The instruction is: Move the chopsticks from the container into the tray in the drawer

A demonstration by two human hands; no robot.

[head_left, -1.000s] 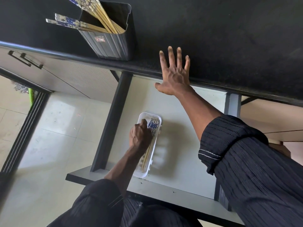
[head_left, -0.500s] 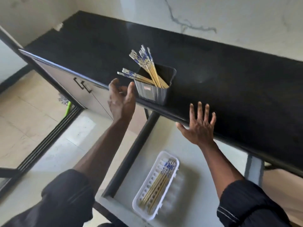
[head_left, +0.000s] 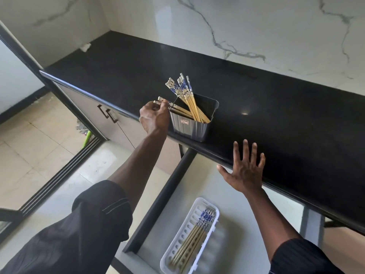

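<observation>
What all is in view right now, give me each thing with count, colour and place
Container: one, grey, counter's front edge.
Chopsticks in container: several, tan with blue-white tops.
Tray: one, white, in open drawer.
Chopsticks in tray: several, same pattern.
Drawer: one, pale floor, dark sides.
Counter: one, black.
Wall: white marble.
Green item: one, on the floor at left.
Left hand: pinching chopstick tops at container.
Right hand: open, on counter edge.

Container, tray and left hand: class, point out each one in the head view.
container [head_left: 190,128]: head view, ribbed front wall.
tray [head_left: 194,210]: head view, bare perforated left side.
left hand [head_left: 154,117]: head view, back of hand.
</observation>
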